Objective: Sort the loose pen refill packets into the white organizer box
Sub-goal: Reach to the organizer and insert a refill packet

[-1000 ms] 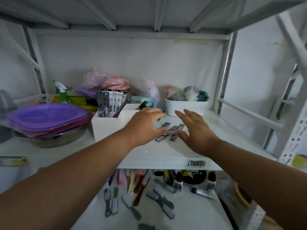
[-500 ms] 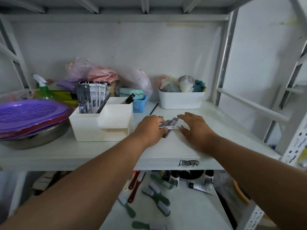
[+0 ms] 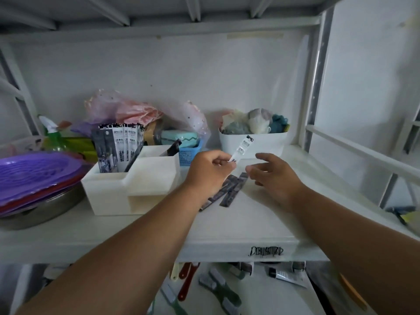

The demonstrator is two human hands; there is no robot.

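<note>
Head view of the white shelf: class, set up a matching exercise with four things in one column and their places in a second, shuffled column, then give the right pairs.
Things:
1. Slim white refill packet
2. Two dark loose refill packets
3. Purple plastic lid
4. Small blue mesh basket

Places:
A. Flat on the shelf between the hands
B. Behind the white organizer box
C. Pinched in the left hand
D. Stacked over a metal bowl

Pairs: 1-C, 2-A, 3-D, 4-B

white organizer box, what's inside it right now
The white organizer box holds a row of upright refill packets in its rear left compartment, and one dark packet leans in the rear right one. Their lower ends and the compartment floors are hidden by the walls.
</note>
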